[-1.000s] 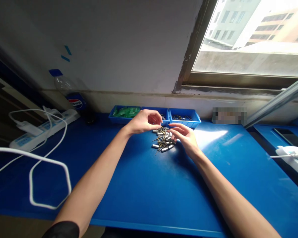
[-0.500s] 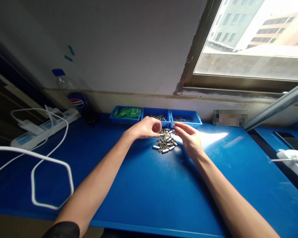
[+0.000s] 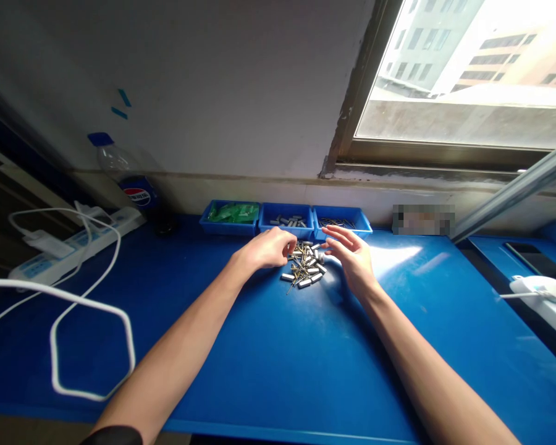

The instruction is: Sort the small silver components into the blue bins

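Mid-frame, the left hand [image 3: 269,248] is curling its fingers, any grip hidden; the right hand [image 3: 358,264], fingers parted, is risking scattering the loosely heaped silver-and-brass metal pieces [image 3: 304,283] by brushing them.

Seemingly a small workshop bench, with parts bins [image 3: 337,233] and loose metal pieces [image 3: 304,283].

I see bare left hand [image 3: 271,247], bare right hand [image 3: 354,262], bare forearms [image 3: 189,337]. Plain black piece [image 3: 113,436], rounded edge, worn on left arm; can't tell if sleeve or band.
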{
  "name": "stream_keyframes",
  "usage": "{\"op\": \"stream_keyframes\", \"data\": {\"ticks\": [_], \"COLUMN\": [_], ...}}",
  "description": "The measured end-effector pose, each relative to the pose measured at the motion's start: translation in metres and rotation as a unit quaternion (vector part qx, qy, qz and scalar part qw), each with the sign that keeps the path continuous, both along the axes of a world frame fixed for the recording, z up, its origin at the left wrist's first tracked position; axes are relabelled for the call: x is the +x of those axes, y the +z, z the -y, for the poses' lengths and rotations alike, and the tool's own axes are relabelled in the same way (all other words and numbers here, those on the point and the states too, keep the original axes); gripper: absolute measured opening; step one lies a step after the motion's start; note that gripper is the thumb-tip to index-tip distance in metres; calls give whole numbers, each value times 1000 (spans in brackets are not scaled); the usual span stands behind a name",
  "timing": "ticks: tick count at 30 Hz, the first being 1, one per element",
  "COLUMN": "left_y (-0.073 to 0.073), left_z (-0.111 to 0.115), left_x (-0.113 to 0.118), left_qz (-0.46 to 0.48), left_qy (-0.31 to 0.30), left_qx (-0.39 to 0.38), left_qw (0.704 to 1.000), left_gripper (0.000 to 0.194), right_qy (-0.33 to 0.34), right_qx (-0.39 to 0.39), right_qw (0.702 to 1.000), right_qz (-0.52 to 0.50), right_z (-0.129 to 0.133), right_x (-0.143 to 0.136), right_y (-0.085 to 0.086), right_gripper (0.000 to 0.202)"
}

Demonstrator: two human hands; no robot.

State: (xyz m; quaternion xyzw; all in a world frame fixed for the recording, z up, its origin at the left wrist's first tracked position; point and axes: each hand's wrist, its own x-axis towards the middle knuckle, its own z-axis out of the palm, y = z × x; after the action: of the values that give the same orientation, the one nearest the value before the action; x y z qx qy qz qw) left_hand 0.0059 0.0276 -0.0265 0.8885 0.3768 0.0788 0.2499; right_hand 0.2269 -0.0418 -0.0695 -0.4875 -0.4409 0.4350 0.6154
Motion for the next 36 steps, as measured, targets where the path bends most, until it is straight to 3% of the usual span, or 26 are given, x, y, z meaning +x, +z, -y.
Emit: {"op": "stream_keyframes", "data": {"ticks": [8, 22, 36], "left_y": [5, 16, 13], "left_z": [-3, -1, 3], "left_x": [-4, 1, 7], "left_qz": [8, 269, 267], "left_qy": [-30, -8, -23], "left_qx": [-42, -37, -38], "left_qw": [999, 962, 963], "left_gripper": [23, 22, 22], "right_qy": [1, 60, 112], "right_qx": [2, -20, -39], "right_qw": [1000, 998, 991], "right_qz": [10, 15, 61], "right_z": [1, 3, 6], "right_x": [1, -4, -10], "right_y": [1, 1, 3], "right_gripper": [41, 41, 34]}}
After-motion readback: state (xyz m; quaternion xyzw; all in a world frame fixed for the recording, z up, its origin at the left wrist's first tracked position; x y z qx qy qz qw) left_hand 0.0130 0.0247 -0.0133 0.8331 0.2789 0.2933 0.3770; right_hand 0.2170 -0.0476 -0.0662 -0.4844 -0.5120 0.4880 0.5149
